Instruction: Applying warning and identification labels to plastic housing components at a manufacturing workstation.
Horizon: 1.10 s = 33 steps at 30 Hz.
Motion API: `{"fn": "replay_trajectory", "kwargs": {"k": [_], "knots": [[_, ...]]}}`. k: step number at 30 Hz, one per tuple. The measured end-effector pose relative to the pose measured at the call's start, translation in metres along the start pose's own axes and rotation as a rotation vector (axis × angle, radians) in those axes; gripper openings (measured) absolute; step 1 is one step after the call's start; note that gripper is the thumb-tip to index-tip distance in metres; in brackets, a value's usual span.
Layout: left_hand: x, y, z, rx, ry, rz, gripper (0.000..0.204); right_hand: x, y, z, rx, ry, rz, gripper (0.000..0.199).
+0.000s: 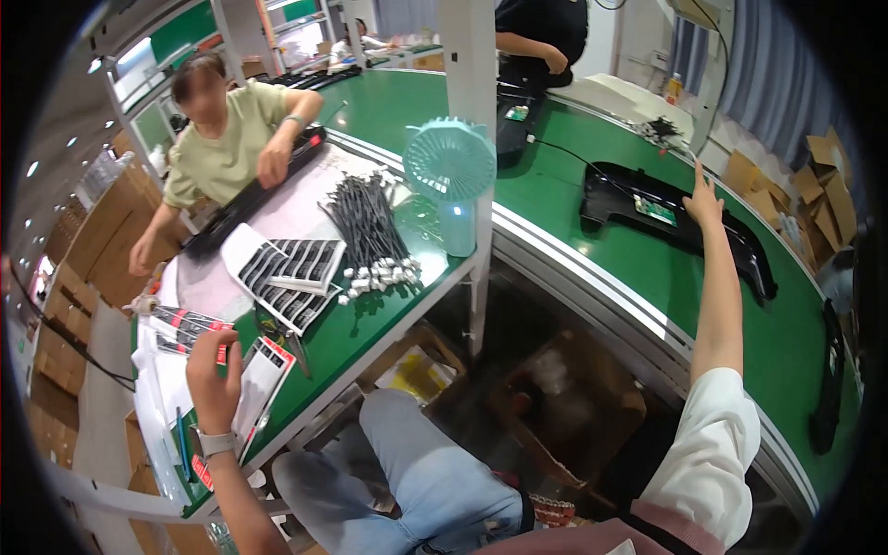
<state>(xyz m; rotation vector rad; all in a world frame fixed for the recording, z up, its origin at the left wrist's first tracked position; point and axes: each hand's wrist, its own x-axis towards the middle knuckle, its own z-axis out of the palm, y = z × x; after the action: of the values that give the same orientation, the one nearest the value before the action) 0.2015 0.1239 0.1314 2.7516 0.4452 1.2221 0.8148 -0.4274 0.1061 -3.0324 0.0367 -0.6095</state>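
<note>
Black plastic is what the right hand point(703, 199) is reaching for: a long moulded black panel point(680, 227) is lying on the green conveyor belt point(555, 199), and the hand is stretching out over its near edge with fingers spread apart and one finger pointing up, gripping nothing. Whether the palm is touching the panel cannot be told. A small green circuit board point(655, 211) is sitting on the panel just left of that hand.

The left hand point(215, 370) is hovering over the green tabletop point(342, 338), its fingers curling loosely above white sheets of black labels point(259, 375); it is hard to tell whether it is pinching a sheet. Beyond this hand more label sheets point(289, 273) are lying flat, and farther on a bundle of black cable ties point(368, 227) is fanning out. A teal desk fan point(450, 180) is standing upright to the right of those ties.

Across the tabletop, a person in a pale green shirt point(227, 139) is pressing a hand on a long black strip point(250, 194).
</note>
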Motion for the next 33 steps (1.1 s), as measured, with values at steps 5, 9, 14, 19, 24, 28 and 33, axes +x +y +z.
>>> {"fn": "replay_trajectory", "kwargs": {"k": [5, 9, 14, 19, 24, 28, 33], "knots": [[0.007, 0.043, 0.011, -0.056, -0.047, 0.13, 0.011, 0.0, -0.008, 0.015, -0.057, -0.035, -0.159, 0.106], [0.013, 0.091, 0.032, -0.243, -0.181, 0.197, 0.021, -0.038, 0.017, -0.038, 0.444, 0.174, -0.436, 0.098], [0.023, 0.175, 0.053, -0.446, -0.113, 0.351, 0.051, -0.131, 0.029, -0.17, 0.445, 0.609, -0.696, 0.088], [0.03, 0.249, 0.018, -0.169, 0.279, 0.65, 0.068, -0.252, 0.003, -0.277, 0.275, 0.911, -0.895, 0.078], [0.002, 0.235, -0.057, 0.002, 0.154, 0.509, 0.051, -0.357, -0.057, -0.295, 0.598, 0.817, -1.138, 0.033], [-0.064, 0.186, -0.113, 0.255, 0.063, 0.319, 0.051, -0.406, -0.131, -0.264, 0.819, 0.718, -1.395, 0.032], [-0.158, 0.106, -0.123, 0.137, -0.278, 0.137, 0.055, -0.488, -0.226, -0.184, 1.104, 0.67, -1.642, 0.047]]}}
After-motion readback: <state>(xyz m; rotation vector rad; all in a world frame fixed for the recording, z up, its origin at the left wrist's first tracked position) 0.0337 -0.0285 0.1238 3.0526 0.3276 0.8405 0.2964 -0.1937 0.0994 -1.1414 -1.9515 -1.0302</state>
